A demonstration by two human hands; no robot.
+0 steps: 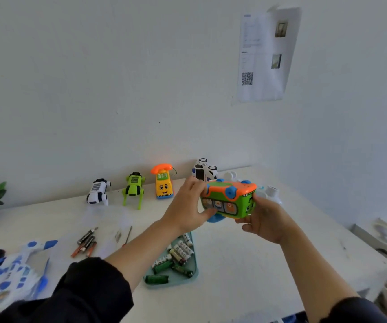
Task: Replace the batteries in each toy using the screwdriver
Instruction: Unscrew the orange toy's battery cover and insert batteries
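Gripping the green-orange toy bus upside down with my left hand and right hand, above the white worktop. Battery tray lying below; printed sheet hanging on the wall.

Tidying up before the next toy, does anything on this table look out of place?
One green battery lies across the tray's rim, half off it. The white toy car by the wall is tipped, wheels showing.
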